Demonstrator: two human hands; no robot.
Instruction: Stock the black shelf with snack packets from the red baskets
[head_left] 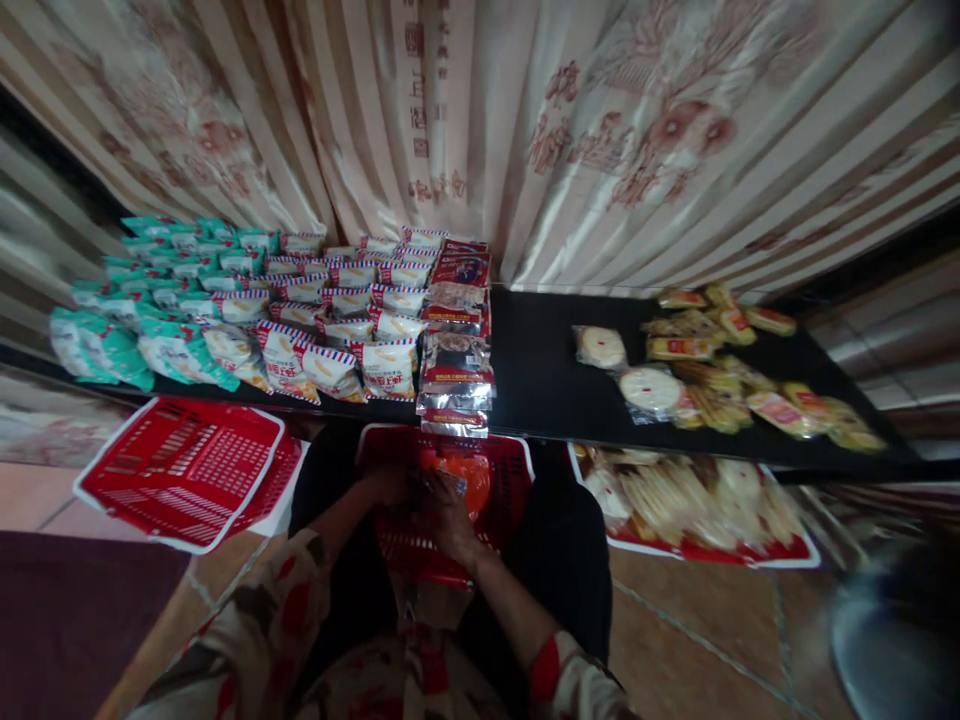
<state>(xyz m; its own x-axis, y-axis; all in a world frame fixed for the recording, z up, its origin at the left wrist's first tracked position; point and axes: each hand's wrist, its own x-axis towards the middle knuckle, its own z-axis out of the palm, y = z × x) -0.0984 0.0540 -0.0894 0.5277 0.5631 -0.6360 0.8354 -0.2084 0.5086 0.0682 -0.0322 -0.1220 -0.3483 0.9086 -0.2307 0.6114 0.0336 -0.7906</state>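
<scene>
A red shopping basket [517,500] stands between my knees, under the front edge of the black table. Both of my hands are inside it, close together. My right hand [454,525] has its fingers bent around a small silvery packet [451,484]. Dark and blurred, my left hand [390,487] is just left of it, and its fingers are lost in shadow. Orange packaging [476,482] lies in the basket beside the right hand. Directly above, at the table edge, is a row of red-and-silver packets [456,385].
White snack bags [386,370] and green snack bags [187,352] fill the left of the black table [532,370]. Round white packs [651,390] and yellow packs [679,348] lie on the right. An empty red basket [187,470] tilts at left; a filled basket [780,558] stands at right. Curtains [510,130] hang behind.
</scene>
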